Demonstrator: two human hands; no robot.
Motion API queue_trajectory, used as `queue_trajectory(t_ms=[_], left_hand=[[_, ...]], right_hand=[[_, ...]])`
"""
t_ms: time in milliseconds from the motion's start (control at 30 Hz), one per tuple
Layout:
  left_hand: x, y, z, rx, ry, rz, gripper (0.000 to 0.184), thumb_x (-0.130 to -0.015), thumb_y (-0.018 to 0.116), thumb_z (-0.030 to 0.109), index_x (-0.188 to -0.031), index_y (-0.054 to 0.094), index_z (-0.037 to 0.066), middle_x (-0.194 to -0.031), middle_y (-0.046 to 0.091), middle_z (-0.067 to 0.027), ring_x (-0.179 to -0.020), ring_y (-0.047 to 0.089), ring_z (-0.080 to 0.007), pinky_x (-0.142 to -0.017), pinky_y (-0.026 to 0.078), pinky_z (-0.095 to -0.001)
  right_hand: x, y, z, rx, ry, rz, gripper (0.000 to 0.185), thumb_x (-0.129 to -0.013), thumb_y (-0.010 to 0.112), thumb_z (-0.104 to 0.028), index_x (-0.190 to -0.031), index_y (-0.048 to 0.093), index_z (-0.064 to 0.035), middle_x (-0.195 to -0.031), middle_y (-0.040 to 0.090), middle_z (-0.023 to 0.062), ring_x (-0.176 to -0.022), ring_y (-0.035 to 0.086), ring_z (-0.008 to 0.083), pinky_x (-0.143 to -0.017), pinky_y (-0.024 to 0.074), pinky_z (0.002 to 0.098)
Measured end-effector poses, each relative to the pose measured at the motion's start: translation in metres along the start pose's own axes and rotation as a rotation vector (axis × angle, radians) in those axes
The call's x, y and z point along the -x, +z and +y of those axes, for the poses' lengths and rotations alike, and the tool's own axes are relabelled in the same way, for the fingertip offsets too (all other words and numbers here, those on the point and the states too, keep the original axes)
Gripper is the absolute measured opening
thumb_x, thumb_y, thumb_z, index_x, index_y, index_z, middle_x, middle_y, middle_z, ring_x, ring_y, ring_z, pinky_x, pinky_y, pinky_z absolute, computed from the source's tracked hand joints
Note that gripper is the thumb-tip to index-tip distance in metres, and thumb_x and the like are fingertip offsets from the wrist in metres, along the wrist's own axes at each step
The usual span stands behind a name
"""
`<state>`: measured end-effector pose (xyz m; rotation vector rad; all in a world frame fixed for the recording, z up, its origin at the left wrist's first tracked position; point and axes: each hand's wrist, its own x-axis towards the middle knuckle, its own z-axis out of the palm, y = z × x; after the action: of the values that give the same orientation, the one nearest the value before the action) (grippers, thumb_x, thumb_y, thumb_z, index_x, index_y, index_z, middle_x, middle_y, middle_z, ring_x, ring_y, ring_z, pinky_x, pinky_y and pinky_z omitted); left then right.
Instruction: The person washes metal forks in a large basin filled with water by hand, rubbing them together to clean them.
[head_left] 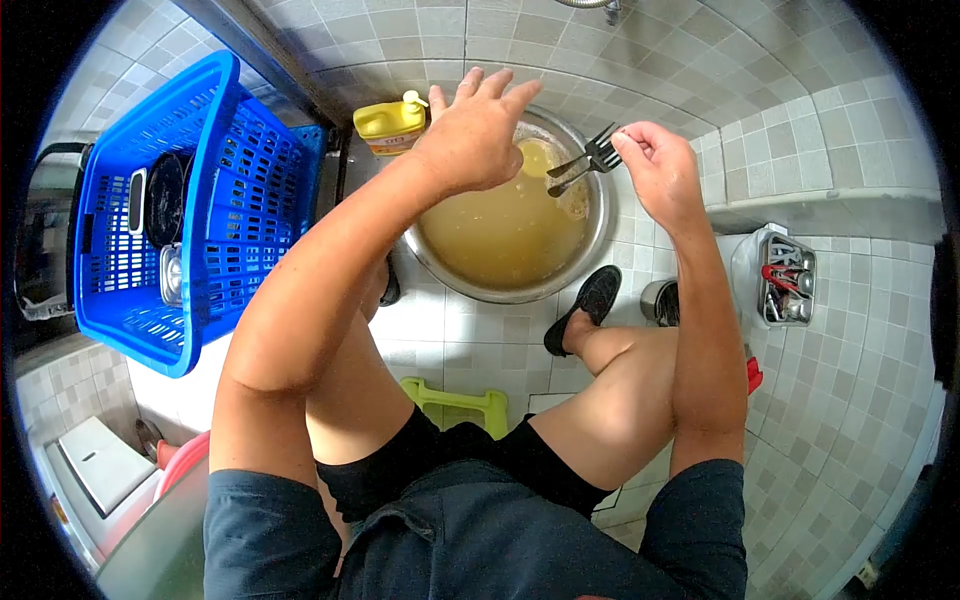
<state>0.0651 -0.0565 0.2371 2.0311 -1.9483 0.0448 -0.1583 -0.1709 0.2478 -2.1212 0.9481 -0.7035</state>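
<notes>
Between the fingertips of my right hand (pixel 660 172) are a few dark metal forks (pixel 601 154), pinched together and held over the right side of a wide metal basin (pixel 512 295). Their tines point different ways, and I cannot tell the exact number. Murky yellowish water (pixel 500 240) fills much of the basin. My left hand (pixel 474 132) is above the basin's far left side, palm down with fingers spread, holding nothing. It hides part of the rim. Just left of it stands a yellow pump bottle (pixel 388 123).
At left is a large blue plastic basket (pixel 212 200) with a black round item (pixel 168 200) and metalware inside. A utensil holder (pixel 789 280) with red-handled pieces stands at right. A metal cup (pixel 655 300) is by my foot, and a green stool (pixel 490 402) shows below me.
</notes>
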Motion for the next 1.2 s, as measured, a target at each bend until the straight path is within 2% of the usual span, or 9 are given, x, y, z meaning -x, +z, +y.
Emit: queue_trajectory(t_ms=[133, 200, 233, 300, 333, 400, 733, 933, 1200], left_hand=[[0.004, 0.007, -0.005, 0.076, -0.095, -0.078, 0.056, -0.079, 0.066, 0.022, -0.132, 0.054, 0.01, -0.147, 0.039, -0.0199, -0.139, 0.031, -0.0401, -0.111, 0.03, -0.056], [0.004, 0.004, -0.009, 0.042, -0.025, -0.039, 0.052, -0.08, 0.068, 0.025, -0.128, 0.057, 0.006, -0.139, 0.047, -0.0214, -0.13, 0.044, -0.0397, -0.107, 0.037, -0.051], [0.002, 0.002, -0.011, 0.043, -0.025, -0.039, 0.052, -0.08, 0.068, 0.025, -0.128, 0.057, 0.006, -0.139, 0.047, -0.0214, -0.13, 0.044, -0.0397, -0.107, 0.037, -0.051], [-0.002, -0.003, -0.015, 0.134, -0.076, -0.29, 0.046, -0.082, 0.069, 0.029, -0.118, 0.063, 0.002, -0.124, 0.057, -0.0228, -0.116, 0.055, -0.0382, -0.1, 0.044, -0.0456], [-0.001, -0.001, -0.016, 0.135, -0.078, -0.289, 0.046, -0.082, 0.069, 0.029, -0.118, 0.063, 0.002, -0.124, 0.057, -0.0228, -0.116, 0.055, -0.0382, -0.1, 0.044, -0.0456], [0.003, 0.003, -0.017, 0.129, -0.033, -0.325, 0.04, -0.082, 0.069, 0.03, -0.108, 0.066, 0.0, -0.11, 0.063, -0.0227, -0.104, 0.061, -0.0369, -0.094, 0.048, -0.0425], [0.005, 0.001, -0.019, 0.146, 0.012, -0.31, 0.041, -0.083, 0.069, 0.032, -0.111, 0.067, 0.002, -0.109, 0.064, -0.0227, -0.107, 0.06, -0.0361, -0.096, 0.046, -0.0428], [0.004, 0.0, -0.017, 0.131, 0.009, -0.376, 0.045, -0.083, 0.069, 0.031, -0.118, 0.064, 0.003, -0.119, 0.059, -0.0231, -0.11, 0.058, -0.0372, -0.097, 0.046, -0.0441], [0.003, 0.002, -0.015, 0.269, 0.027, -0.203, 0.058, -0.081, 0.072, 0.024, -0.13, 0.051, 0.001, -0.121, 0.057, -0.0244, -0.113, 0.056, -0.0402, -0.098, 0.045, -0.0452]], right_hand=[[0.0, -0.001, -0.003, 0.025, 0.001, 0.002, 0.017, -0.087, 0.064, -0.013, -0.088, 0.067, 0.004, -0.072, 0.068, 0.0114, -0.064, 0.062, 0.0137, -0.061, 0.0483, 0.0293], [0.001, -0.002, -0.002, 0.036, 0.012, -0.006, 0.017, -0.088, 0.064, -0.013, -0.088, 0.067, 0.0044, -0.072, 0.068, 0.0117, -0.064, 0.062, 0.0137, -0.061, 0.0485, 0.029], [0.001, -0.002, -0.002, 0.037, 0.012, -0.006, 0.017, -0.088, 0.064, -0.013, -0.088, 0.067, 0.0044, -0.072, 0.068, 0.0117, -0.064, 0.062, 0.0137, -0.061, 0.0485, 0.029], [0.0, -0.002, -0.002, 0.037, 0.022, -0.011, 0.018, -0.088, 0.064, -0.013, -0.088, 0.067, 0.0046, -0.073, 0.068, 0.0112, -0.065, 0.063, 0.0137, -0.061, 0.0487, 0.0287], [-0.001, -0.001, -0.003, 0.038, 0.02, -0.013, 0.018, -0.088, 0.064, -0.013, -0.088, 0.067, 0.0046, -0.073, 0.068, 0.0112, -0.065, 0.063, 0.0137, -0.061, 0.0487, 0.0287], [0.0, -0.001, -0.005, 0.016, 0.041, -0.014, 0.018, -0.088, 0.064, -0.013, -0.088, 0.067, 0.0047, -0.073, 0.068, 0.0104, -0.065, 0.062, 0.0128, -0.061, 0.0488, 0.0284], [0.0, 0.002, -0.004, -0.007, 0.045, -0.03, 0.018, -0.088, 0.064, -0.013, -0.089, 0.067, 0.0045, -0.073, 0.068, 0.008, -0.066, 0.061, 0.0102, -0.061, 0.0483, 0.0269], [0.0, 0.002, -0.002, -0.007, 0.039, -0.031, 0.018, -0.089, 0.064, -0.013, -0.089, 0.067, 0.0046, -0.073, 0.068, 0.0076, -0.067, 0.06, 0.0097, -0.061, 0.0482, 0.0267], [0.002, 0.001, -0.006, -0.042, 0.046, -0.055, 0.019, -0.089, 0.064, -0.013, -0.09, 0.067, 0.005, -0.075, 0.069, 0.0094, -0.068, 0.062, 0.0112, -0.063, 0.0496, 0.0278]])
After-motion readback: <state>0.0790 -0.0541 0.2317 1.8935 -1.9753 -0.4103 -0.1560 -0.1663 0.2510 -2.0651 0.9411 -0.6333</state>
